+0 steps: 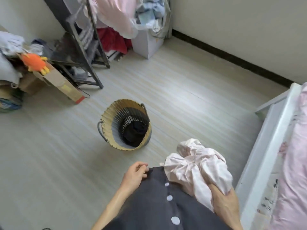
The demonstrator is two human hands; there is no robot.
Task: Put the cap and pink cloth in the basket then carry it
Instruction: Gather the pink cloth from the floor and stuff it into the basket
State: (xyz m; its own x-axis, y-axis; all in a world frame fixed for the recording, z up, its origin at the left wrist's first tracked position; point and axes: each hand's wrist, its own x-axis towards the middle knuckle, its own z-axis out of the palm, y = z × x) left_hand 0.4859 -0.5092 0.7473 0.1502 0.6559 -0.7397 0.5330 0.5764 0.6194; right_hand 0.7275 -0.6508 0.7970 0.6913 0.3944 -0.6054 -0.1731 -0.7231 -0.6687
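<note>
A round woven basket [108,113] with two dark handles stands on the pale floor ahead of me. Something black, which looks like the cap [135,133], lies at its bottom. The pink cloth [196,166] is bunched up in front of my waist, to the right of the basket and nearer to me. My right hand [222,198] is buried in the cloth and grips it from below. My left hand [135,174] hangs loosely at my left side against my dark buttoned skirt, fingers curled, holding nothing.
A white bed frame [264,146] with pink bedding runs along the right. A dark clothes rack [86,52] with hanging garments stands at the back. At the left, a cardboard box [54,80] carries an orange plush toy [35,63]. A white box [146,45] sits by the far wall.
</note>
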